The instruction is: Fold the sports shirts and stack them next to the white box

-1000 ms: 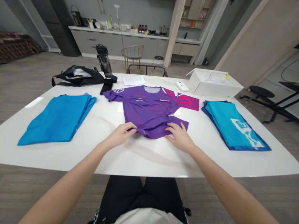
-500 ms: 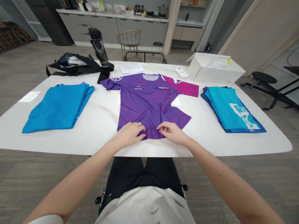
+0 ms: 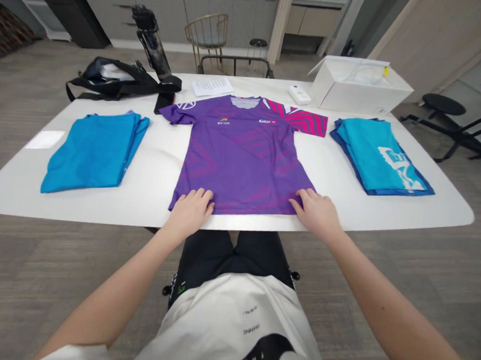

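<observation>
White, glossy tabletop (image 3: 159, 160) across mid-frame, over a grey wood-look floor (image 3: 50, 265); grey cabinets (image 3: 153, 18), a gold-coloured wire chair (image 3: 210, 40) and a round black stool (image 3: 258, 43) along the top. Purple short-sleeved jersey (image 3: 242, 158) spread flat at centre, collar toward the top of the frame, hem toward the bottom. On its chest, a small coloured emblem (image 3: 223, 119) at left and a white mark (image 3: 265, 121) at right, lettering too small to read; pink stripes on the right-hand sleeve. Printed sheet (image 3: 212, 86) at upper centre, text likewise unreadable. Left hand (image 3: 191, 212) near the hem's left corner, right hand (image 3: 319, 213) at its right corner, fingers of both bent close together on the cloth; pinching or merely pressing, cannot tell. Narrow white strip between hem and near edge. Wedges of white on either side, out to a folded blue garment (image 3: 93, 149) at left and a folded turquoise garment (image 3: 367, 151) at right.
</observation>
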`<state>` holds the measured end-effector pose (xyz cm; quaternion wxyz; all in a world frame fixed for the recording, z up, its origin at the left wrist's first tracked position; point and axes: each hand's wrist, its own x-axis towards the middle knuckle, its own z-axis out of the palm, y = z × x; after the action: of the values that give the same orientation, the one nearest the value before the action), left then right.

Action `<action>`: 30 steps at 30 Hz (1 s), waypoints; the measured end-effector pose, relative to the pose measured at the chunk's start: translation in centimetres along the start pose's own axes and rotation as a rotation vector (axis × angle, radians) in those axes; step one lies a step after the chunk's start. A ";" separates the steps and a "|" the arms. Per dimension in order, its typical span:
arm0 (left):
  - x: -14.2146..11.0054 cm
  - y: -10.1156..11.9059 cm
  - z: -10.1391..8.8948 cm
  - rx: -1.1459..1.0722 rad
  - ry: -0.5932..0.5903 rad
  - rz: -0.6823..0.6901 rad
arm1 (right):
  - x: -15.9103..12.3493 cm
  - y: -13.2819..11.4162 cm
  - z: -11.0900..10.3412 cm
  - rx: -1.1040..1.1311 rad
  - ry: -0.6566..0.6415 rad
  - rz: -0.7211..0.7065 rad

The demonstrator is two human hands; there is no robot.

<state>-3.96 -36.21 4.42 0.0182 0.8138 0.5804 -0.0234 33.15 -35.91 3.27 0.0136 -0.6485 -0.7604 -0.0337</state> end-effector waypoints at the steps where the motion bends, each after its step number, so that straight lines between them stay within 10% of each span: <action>1: -0.6 -0.2 -0.2 0.011 -0.011 -0.026 | -0.9 -0.3 -0.2 -0.004 -0.007 0.036; 19: -2.8 1.3 0.7 -0.120 0.175 0.047 | -4.5 0.8 0.6 0.217 0.176 -0.106; 30: -3.7 2.1 2.1 -0.154 0.035 0.054 | -5.6 -1.0 0.9 0.117 -0.100 -0.071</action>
<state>-3.26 -40.54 2.58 0.0711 0.8257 0.5585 0.0360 33.08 -41.55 1.98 0.0121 -0.6200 -0.7834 0.0426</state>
